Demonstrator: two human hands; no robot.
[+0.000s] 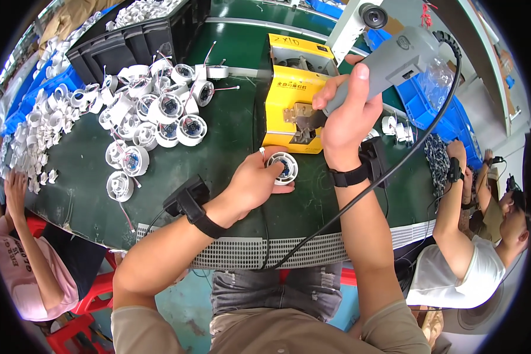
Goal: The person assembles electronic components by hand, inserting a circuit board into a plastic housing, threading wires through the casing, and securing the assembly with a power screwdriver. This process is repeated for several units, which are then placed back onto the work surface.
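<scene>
My left hand (246,182) grips a round white plastic housing (292,160) close to the green bench top. A round circuit board shows inside it, partly covered by my thumb, and a small white plug sticks up beside my fingers. My right hand (351,118) is wrapped around a grey electric screwdriver (392,62) with a black cord. The tool slants down to the left, its lower end at the metal bracket (301,116) on the front of a yellow screw feeder (277,106). Whether a screw sits on the bit is too small to tell.
Several white housings with boards and wires (165,109) are piled left of the feeder. Small white parts (44,127) heap farther left, below a black crate (130,50). Blue bins (448,112) stand at the right. The screwdriver's cord (419,144) crosses my right forearm. Co-workers sit on both sides.
</scene>
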